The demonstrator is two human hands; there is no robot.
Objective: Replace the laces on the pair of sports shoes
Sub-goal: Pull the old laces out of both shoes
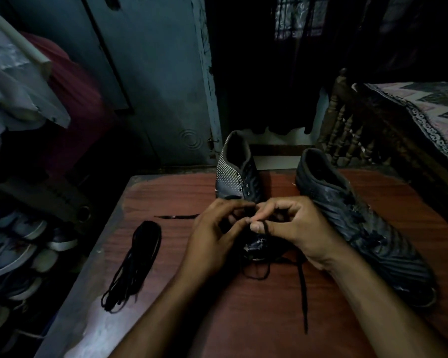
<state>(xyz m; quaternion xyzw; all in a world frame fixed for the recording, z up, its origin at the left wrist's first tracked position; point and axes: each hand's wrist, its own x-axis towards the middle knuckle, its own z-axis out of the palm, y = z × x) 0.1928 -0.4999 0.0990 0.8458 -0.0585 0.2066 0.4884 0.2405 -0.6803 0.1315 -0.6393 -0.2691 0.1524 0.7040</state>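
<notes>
dim table (181, 192), hands (248, 228) pinching lace (265, 228)

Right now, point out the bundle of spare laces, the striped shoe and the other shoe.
bundle of spare laces (137, 259), head view, middle of the strands.
striped shoe (226, 174), head view, striped side.
other shoe (373, 236), head view, ribbed upper.

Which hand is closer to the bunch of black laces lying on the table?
The left hand. The bunch of black laces lies apart from it, further to its left on the table. The right hand sits past the left hand, further away, pinching a lace.
</notes>
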